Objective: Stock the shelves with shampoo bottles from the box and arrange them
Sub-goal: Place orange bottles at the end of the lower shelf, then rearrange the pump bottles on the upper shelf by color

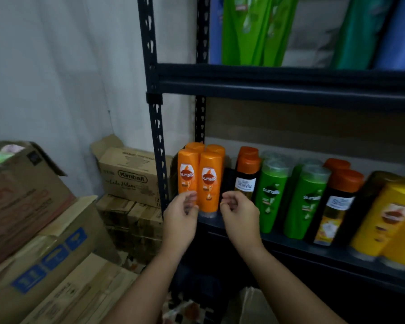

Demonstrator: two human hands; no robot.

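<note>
Several orange Sunsilk shampoo bottles (210,181) stand cap-down in a tight cluster at the left end of the dark metal shelf (313,258). My left hand (180,216) hovers at the base of the left front orange bottle (187,174), fingers loosely curled, holding nothing. My right hand (240,213) sits just right of the cluster with its fingers loosely curled and empty. Whether either hand touches a bottle is unclear. To the right stand black bottles with orange caps (246,181), green Sunsilk bottles (270,195) and yellow bottles (388,220).
Green and blue refill pouches (250,31) fill the shelf above. The rack's upright post (159,160) stands just left of the orange bottles. Stacked cardboard boxes (131,176) sit against the wall, with more boxes (33,230) at the near left. A pale box flap (250,305) shows below.
</note>
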